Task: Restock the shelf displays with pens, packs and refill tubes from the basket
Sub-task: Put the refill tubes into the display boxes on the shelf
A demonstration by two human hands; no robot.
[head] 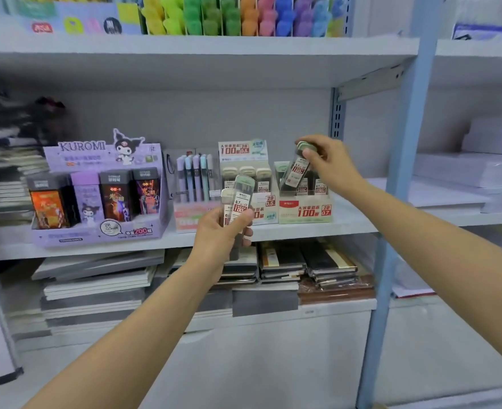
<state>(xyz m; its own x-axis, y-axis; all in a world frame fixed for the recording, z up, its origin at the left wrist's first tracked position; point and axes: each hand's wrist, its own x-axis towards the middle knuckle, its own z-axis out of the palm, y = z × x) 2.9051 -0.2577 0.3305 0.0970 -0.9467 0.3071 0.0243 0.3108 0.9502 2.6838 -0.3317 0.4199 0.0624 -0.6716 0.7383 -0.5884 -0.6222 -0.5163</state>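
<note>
My left hand (224, 231) grips a bunch of clear refill tubes (241, 196) with green caps, upright, in front of the middle shelf. My right hand (326, 163) pinches one more refill tube (295, 169) by its green cap, tilted, just above the 0.7 display box (304, 209), which holds several tubes. To its left stands the 0.5 display box (263, 212) with cream-capped tubes. The basket is out of view.
A pen pack display (195, 184) and a purple Kuromi box (102, 196) stand further left on the same shelf (353, 224). Stacked notebooks (329, 267) fill the shelf below. A blue upright post (403, 172) rises at the right, with paper stacks (468, 172) beyond it.
</note>
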